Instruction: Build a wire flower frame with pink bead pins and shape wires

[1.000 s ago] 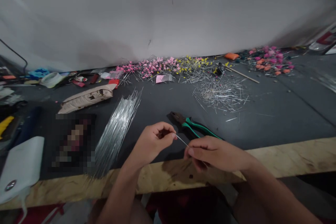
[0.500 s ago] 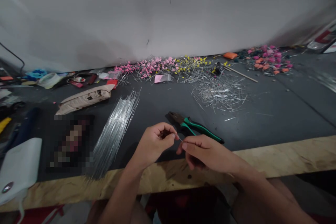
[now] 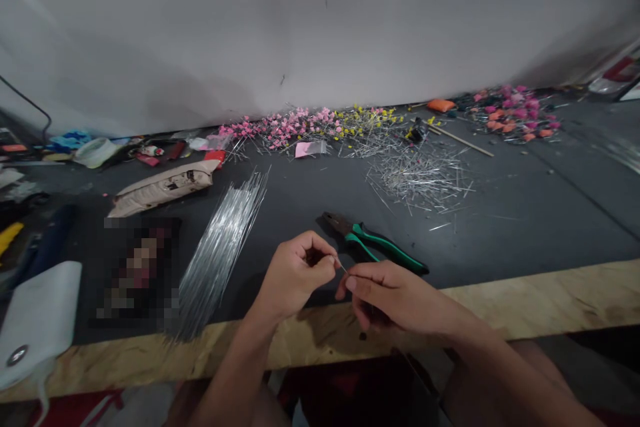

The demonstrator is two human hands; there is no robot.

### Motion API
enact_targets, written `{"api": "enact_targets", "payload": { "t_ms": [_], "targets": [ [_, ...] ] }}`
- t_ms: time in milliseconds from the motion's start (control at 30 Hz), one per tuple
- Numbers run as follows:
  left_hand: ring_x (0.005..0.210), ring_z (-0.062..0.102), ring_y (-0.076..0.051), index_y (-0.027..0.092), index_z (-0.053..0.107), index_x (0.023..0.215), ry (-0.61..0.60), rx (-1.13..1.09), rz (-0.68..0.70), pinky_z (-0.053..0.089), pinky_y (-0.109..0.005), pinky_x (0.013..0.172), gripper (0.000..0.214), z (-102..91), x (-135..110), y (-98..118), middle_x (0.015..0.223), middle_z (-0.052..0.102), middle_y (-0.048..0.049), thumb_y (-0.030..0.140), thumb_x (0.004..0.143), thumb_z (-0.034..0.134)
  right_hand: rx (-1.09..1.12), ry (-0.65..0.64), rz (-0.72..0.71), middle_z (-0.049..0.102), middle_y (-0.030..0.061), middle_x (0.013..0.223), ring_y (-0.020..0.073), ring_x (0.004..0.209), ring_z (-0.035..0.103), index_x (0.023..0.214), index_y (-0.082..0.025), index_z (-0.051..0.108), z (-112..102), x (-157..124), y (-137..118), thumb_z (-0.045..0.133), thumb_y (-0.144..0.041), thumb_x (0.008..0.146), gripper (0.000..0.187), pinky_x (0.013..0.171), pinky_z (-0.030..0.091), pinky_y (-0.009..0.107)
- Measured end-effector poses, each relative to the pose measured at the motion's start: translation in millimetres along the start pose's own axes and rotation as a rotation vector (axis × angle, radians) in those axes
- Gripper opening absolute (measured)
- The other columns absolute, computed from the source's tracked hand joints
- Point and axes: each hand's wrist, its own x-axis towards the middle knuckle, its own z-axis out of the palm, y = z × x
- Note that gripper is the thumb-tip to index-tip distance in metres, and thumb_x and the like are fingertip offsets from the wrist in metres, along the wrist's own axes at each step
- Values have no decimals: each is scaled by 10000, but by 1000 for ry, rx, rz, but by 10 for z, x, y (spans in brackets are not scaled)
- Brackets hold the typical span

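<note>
1. Faintly, a red label (image 3: 623, 71) shows on something clear at the far right; it is too blurred to read. The dark marks on the beige pouch (image 3: 165, 188) at left cannot be made out as writing.
2. The left hand (image 3: 295, 277) has its grip pinching a thin wire (image 3: 341, 265) between thumb and forefinger.
3. The right hand (image 3: 395, 293) has its grip pinching the same wire, a little nearer and to the right.
4. A short length of wire shows between the two grips, sloping near and right, above the near part of the counter (image 3: 310, 193).
5. Just beyond the right hand lie the green-handled pliers (image 3: 377, 239).
6. Left of the left hand lies a wire bundle (image 3: 223, 247); farther off, at right, a loose wire pile (image 3: 423, 180).
</note>
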Motion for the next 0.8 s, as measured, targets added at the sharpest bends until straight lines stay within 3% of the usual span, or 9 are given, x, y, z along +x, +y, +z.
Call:
{"api": "enact_targets", "payload": {
  "t_ms": [300, 433, 533, 667, 733, 800],
  "targets": [
    [634, 534, -84, 167, 603, 727, -156, 25, -48, 392, -184, 570, 33, -113, -15, 30, 667, 620, 28, 169, 712, 574, -49, -32, 7, 560, -27, 602, 55, 411, 441, 878, -192, 593, -35, -3, 42, 421, -411, 873, 278, 324, 335, 139],
    [574, 515, -76, 167, 623, 717, -132, -10, -52, 378, -180, 516, 42, -213, -41, 12, 662, 633, 12, 186, 723, 586, -82, -1, -50, 576, -10, 667, 69, 482, 479, 873, -190, 600, -60, 14, 57, 450, -413, 861, 269, 403, 384, 168],
    [447, 447, -49, 158, 613, 702, 85, -198, -43, 315, -164, 400, 34, -401, -28, -54, 633, 627, 10, 192, 705, 609, -115, 215, -188, 601, 22, 760, 115, 668, 551, 867, -183, 613, -177, 35, 53, 443, -395, 867, 272, 576, 451, 222],
    [509, 534, -72, 150, 582, 656, 583, -474, 129, 383, -160, 409, 65, -705, 33, -147, 653, 627, 3, 174, 651, 642, -111, 570, -264, 609, 25, 831, 139, 756, 560, 839, -202, 601, -376, 42, 44, 437, -397, 863, 256, 704, 451, 261],
    [537, 571, -88, 152, 580, 657, 827, -441, 282, 431, -175, 448, 85, -791, 53, -185, 651, 631, 7, 168, 629, 659, -173, 647, -236, 610, 21, 847, 158, 796, 564, 854, -216, 592, -428, 47, 62, 434, -405, 856, 246, 745, 444, 284],
    [563, 600, -106, 158, 607, 710, 986, -224, 347, 477, -209, 511, 92, -801, 45, -227, 677, 647, 5, 192, 648, 667, -315, 660, -205, 606, 25, 918, 183, 869, 562, 911, -233, 581, -437, 66, 107, 473, -399, 830, 214, 800, 430, 319]
  ]
}}
